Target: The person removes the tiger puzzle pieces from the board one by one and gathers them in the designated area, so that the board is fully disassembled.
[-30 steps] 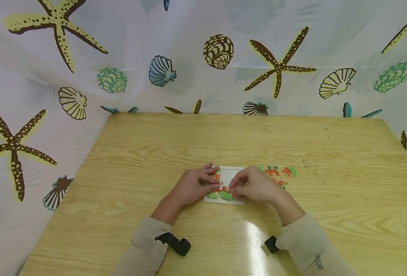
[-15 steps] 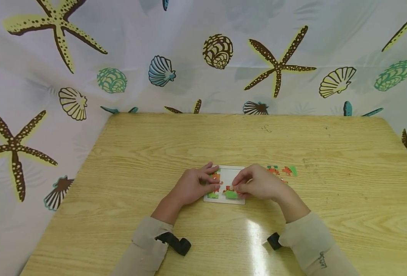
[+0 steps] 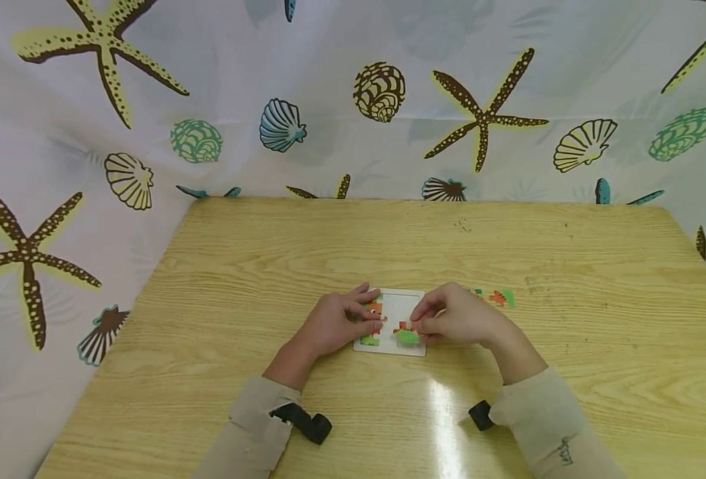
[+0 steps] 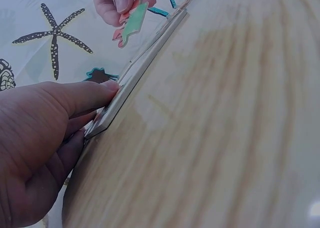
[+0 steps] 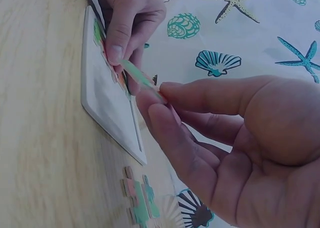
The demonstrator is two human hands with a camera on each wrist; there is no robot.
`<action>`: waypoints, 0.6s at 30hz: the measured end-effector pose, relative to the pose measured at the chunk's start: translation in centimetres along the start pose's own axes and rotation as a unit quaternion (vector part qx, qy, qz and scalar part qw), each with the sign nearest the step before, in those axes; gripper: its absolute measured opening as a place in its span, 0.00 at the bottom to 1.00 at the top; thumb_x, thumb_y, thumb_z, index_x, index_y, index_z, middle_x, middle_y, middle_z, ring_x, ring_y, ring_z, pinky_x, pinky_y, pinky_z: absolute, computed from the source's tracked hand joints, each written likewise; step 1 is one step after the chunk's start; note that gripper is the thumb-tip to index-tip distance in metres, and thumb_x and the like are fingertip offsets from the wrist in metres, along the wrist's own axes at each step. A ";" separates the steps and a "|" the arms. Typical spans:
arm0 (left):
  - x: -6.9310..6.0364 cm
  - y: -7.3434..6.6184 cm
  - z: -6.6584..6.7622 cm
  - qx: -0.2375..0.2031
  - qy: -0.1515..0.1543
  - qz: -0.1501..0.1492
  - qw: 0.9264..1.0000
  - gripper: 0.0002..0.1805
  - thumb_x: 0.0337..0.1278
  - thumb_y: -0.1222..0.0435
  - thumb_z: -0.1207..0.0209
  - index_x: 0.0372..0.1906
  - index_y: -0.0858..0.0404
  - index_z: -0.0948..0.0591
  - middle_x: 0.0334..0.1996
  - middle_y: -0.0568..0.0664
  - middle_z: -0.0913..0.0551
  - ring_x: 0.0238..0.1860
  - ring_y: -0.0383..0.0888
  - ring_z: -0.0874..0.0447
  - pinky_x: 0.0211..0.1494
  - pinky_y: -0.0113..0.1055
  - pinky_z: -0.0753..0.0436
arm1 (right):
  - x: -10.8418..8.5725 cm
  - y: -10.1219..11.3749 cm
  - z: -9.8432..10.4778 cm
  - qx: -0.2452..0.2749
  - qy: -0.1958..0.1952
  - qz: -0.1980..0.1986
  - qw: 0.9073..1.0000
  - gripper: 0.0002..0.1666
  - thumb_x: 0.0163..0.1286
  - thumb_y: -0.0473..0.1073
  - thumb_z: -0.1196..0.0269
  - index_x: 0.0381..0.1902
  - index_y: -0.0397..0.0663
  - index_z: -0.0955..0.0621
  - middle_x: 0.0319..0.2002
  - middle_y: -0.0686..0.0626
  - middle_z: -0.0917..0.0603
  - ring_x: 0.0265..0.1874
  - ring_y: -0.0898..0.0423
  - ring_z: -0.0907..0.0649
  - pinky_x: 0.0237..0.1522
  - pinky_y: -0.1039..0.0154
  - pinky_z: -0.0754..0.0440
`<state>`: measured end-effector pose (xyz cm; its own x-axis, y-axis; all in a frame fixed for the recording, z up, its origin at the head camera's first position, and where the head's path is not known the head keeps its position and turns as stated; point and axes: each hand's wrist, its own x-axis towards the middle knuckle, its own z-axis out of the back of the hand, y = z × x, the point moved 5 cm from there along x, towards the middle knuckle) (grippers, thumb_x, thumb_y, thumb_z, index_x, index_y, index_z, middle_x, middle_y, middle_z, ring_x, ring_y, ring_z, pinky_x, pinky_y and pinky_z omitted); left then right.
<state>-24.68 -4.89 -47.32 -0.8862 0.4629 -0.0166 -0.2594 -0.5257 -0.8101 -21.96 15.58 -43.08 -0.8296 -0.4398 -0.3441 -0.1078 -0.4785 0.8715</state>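
Note:
My right hand (image 3: 457, 316) pinches an orange and green jigsaw puzzle piece (image 3: 408, 337) between thumb and fingertips. The piece is raised over the lower right part of a white puzzle tray (image 3: 397, 304), tilted in the right wrist view. My left hand (image 3: 335, 322) rests at the tray's left side, its extended thumb and fingers touching the tray and the pieces laid there. Those placed pieces (image 3: 370, 339) form a column along the left edge, partly hidden by the fingers. In the left wrist view the left thumb (image 4: 102, 90) lies on the tray's edge.
Loose puzzle pieces (image 3: 501, 297) lie right of the tray, some hidden behind my right hand; several show in the right wrist view (image 5: 141, 198). Under everything is a wooden table (image 3: 305, 246). A patterned sheet (image 3: 329, 80) hangs behind it.
My right hand has moved a little to the right with the puzzle piece, covering more of the loose pieces. My left hand has stayed in place.

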 end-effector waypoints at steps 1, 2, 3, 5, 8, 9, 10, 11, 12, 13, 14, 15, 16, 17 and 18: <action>0.0 0.0 0.0 0.001 0.000 -0.001 1.000 0.06 0.54 0.61 0.28 0.36 0.58 0.08 0.65 0.47 0.22 0.77 0.46 0.38 0.77 0.50 0.37 | 0.0 0.0 0.1 -0.004 -0.001 0.001 1.000 0.07 0.70 0.33 0.38 0.42 0.34 0.16 0.41 0.42 0.13 0.33 0.56 0.13 0.41 0.59 0.12; 0.0 0.0 0.0 0.001 0.001 -0.001 1.000 0.06 0.54 0.61 0.28 0.35 0.58 0.08 0.65 0.47 0.22 0.77 0.46 0.38 0.77 0.50 0.37 | -0.1 0.0 0.3 -0.008 -0.002 0.003 1.000 0.07 0.69 0.33 0.38 0.42 0.34 0.15 0.40 0.42 0.13 0.33 0.56 0.13 0.41 0.59 0.13; 0.0 -0.1 0.0 0.002 0.002 -0.002 1.000 0.06 0.54 0.60 0.28 0.36 0.58 0.08 0.65 0.47 0.22 0.77 0.46 0.38 0.78 0.51 0.38 | -0.1 -0.1 0.4 -0.012 -0.003 0.006 1.000 0.07 0.69 0.33 0.37 0.41 0.34 0.15 0.40 0.42 0.13 0.33 0.56 0.13 0.41 0.59 0.13; 0.1 -0.1 0.0 0.000 0.004 -0.003 1.000 0.07 0.54 0.61 0.28 0.36 0.58 0.08 0.65 0.48 0.22 0.77 0.47 0.39 0.78 0.51 0.38 | -0.2 -0.1 0.8 -0.015 -0.005 0.010 1.000 0.07 0.69 0.32 0.38 0.41 0.34 0.15 0.39 0.42 0.13 0.32 0.55 0.13 0.41 0.59 0.13; 0.3 -0.2 0.0 0.000 0.003 -0.005 1.000 0.06 0.54 0.61 0.28 0.35 0.58 0.08 0.66 0.48 0.22 0.77 0.47 0.39 0.77 0.51 0.37 | -0.2 -0.3 1.1 -0.014 -0.008 0.014 1.000 0.07 0.69 0.32 0.38 0.41 0.33 0.15 0.39 0.42 0.13 0.32 0.55 0.13 0.41 0.58 0.12; 0.3 -0.1 0.0 -0.001 0.003 -0.004 1.000 0.06 0.54 0.61 0.28 0.35 0.58 0.08 0.66 0.47 0.22 0.77 0.46 0.38 0.77 0.51 0.37 | -0.2 -0.3 1.2 -0.013 -0.009 0.015 1.000 0.07 0.69 0.31 0.38 0.41 0.33 0.15 0.38 0.42 0.13 0.31 0.55 0.13 0.40 0.58 0.12; 0.3 -0.1 0.0 -0.001 0.002 -0.003 1.000 0.06 0.54 0.61 0.28 0.35 0.58 0.08 0.66 0.47 0.22 0.77 0.46 0.38 0.77 0.50 0.37 | -0.2 -0.3 1.3 -0.011 -0.009 0.015 1.000 0.07 0.69 0.31 0.38 0.41 0.33 0.16 0.38 0.42 0.13 0.31 0.55 0.13 0.40 0.58 0.12; 0.3 -0.1 0.0 0.001 0.000 -0.002 1.000 0.06 0.54 0.60 0.28 0.34 0.58 0.08 0.66 0.47 0.22 0.77 0.46 0.38 0.77 0.50 0.37 | -0.2 -0.4 1.3 -0.010 -0.009 0.015 1.000 0.07 0.69 0.31 0.38 0.41 0.33 0.16 0.38 0.42 0.13 0.31 0.55 0.13 0.40 0.57 0.12; 0.3 0.0 0.0 0.001 -0.001 0.001 1.000 0.06 0.53 0.60 0.28 0.34 0.58 0.08 0.66 0.47 0.22 0.77 0.46 0.38 0.77 0.50 0.37 | -0.2 -0.4 1.4 -0.010 -0.008 0.016 1.000 0.07 0.69 0.31 0.38 0.41 0.33 0.16 0.38 0.42 0.13 0.31 0.55 0.14 0.40 0.57 0.12; 0.3 0.0 0.0 0.001 -0.002 0.004 1.000 0.06 0.53 0.60 0.27 0.33 0.58 0.08 0.66 0.46 0.22 0.76 0.45 0.38 0.77 0.50 0.37 | -0.3 -0.4 1.4 -0.010 -0.007 0.016 1.000 0.07 0.69 0.31 0.38 0.41 0.33 0.16 0.38 0.42 0.13 0.31 0.55 0.14 0.40 0.57 0.12; 0.3 0.0 0.0 0.001 -0.002 0.007 1.000 0.05 0.53 0.60 0.27 0.33 0.58 0.08 0.66 0.46 0.22 0.77 0.45 0.38 0.78 0.50 0.38 | -0.3 -0.4 1.4 -0.009 -0.007 0.015 1.000 0.07 0.69 0.31 0.38 0.41 0.33 0.16 0.37 0.42 0.13 0.31 0.55 0.14 0.40 0.57 0.12; 0.3 0.0 0.0 0.002 -0.001 0.007 1.000 0.06 0.53 0.60 0.27 0.33 0.58 0.08 0.67 0.46 0.23 0.77 0.45 0.39 0.78 0.50 0.38 | -0.3 -0.4 1.5 -0.010 -0.007 0.016 1.000 0.07 0.69 0.31 0.38 0.41 0.33 0.16 0.37 0.42 0.13 0.31 0.55 0.14 0.40 0.57 0.12; 0.2 0.1 0.0 0.005 -0.001 0.007 1.000 0.06 0.53 0.60 0.27 0.34 0.58 0.08 0.67 0.47 0.23 0.77 0.45 0.39 0.77 0.50 0.37 | -0.4 -0.4 1.5 -0.012 -0.007 0.015 1.000 0.07 0.69 0.31 0.38 0.41 0.33 0.16 0.37 0.42 0.13 0.31 0.55 0.14 0.40 0.57 0.12; 0.2 0.1 0.0 0.006 -0.001 0.006 1.000 0.06 0.53 0.60 0.28 0.34 0.58 0.08 0.68 0.47 0.24 0.77 0.45 0.39 0.77 0.49 0.37 | -0.4 -0.4 1.5 -0.012 -0.007 0.016 1.000 0.06 0.69 0.31 0.38 0.41 0.33 0.16 0.37 0.42 0.13 0.31 0.55 0.14 0.40 0.58 0.12; 0.1 0.0 0.0 0.006 -0.002 0.004 1.000 0.06 0.54 0.61 0.28 0.34 0.58 0.08 0.68 0.47 0.24 0.77 0.46 0.39 0.77 0.49 0.36 | -0.4 -0.3 1.5 -0.013 -0.008 0.016 1.000 0.06 0.69 0.30 0.38 0.41 0.33 0.16 0.37 0.42 0.13 0.31 0.55 0.14 0.40 0.58 0.12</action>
<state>-24.79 -4.86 -47.33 -0.8893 0.4568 -0.0209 -0.2571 -0.5373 -0.8032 -22.43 17.08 -42.70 -0.8412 -0.4431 -0.3099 -0.0664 -0.4841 0.8725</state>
